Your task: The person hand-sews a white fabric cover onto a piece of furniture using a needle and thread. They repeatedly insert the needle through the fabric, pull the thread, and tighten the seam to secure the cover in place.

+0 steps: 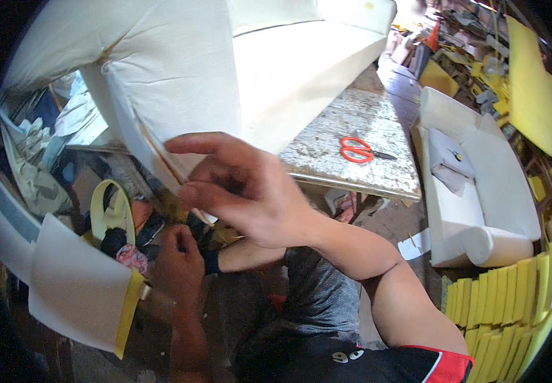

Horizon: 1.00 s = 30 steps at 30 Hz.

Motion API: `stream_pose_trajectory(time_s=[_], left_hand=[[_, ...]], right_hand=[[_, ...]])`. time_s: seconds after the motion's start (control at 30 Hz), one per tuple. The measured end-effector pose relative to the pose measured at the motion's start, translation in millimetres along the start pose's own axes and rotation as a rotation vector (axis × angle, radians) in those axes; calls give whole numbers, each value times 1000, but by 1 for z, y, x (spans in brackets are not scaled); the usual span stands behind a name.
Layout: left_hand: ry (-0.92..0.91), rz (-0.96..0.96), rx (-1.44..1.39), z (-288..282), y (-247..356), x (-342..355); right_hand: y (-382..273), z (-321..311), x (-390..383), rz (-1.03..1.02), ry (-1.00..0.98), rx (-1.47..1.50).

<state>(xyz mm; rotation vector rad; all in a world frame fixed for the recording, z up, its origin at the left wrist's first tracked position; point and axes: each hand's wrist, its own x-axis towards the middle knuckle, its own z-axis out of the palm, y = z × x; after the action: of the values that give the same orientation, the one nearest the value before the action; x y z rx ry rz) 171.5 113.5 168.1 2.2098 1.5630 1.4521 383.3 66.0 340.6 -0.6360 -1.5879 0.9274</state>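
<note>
On the worn wooden table (384, 121): a large white sofa (193, 70) is supported, its near end reaching leftward past the tabletop.
Right hand (250, 191): it is held beside the lower edge of that near end, forefinger and thumb spread apart, the remaining fingers curled (whether the cover is touched cannot be told).
Left hand (180, 256): it is held lower, in shadow; its grip cannot be told, since the fingers are dim and blurred.
Scissors (357, 150): a red-handled pair is laid on the tabletop, right of the right hand.
White panel (81, 284): its right side is bordered by a yellow strip, left of the left hand.
Smaller white sofa (499, 191): it is placed to the right, well apart from the hands, and a grey bundle (447, 153) is rested on it.
Yellow foam strips (499, 293): they are stacked in rows just beside that smaller sofa.
</note>
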Motion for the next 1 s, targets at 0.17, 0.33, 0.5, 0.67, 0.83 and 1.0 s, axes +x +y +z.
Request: stream_pose_trajectory(time_s=[0.17,0.33,0.5,0.67,0.83,1.0], left_hand=[[-155,-172,-14,12,-80,-101],[-212,-263,198,-5,-128,-196],[-365,-521,244,-20,-151,-277],[-568,-792,107,-42,-123,-283],[-651,-930,92,-57,-130,-331],[-653,-1058,123,-69,-136,-368]], right_hand=[[-12,-7,-18,95,48,64],[7,0,-19,0,109,40],[39,2,-5,-261,136,-322],[64,20,12,-405,337,-408],[62,59,8,218,188,16],[64,75,-4,210,85,286]])
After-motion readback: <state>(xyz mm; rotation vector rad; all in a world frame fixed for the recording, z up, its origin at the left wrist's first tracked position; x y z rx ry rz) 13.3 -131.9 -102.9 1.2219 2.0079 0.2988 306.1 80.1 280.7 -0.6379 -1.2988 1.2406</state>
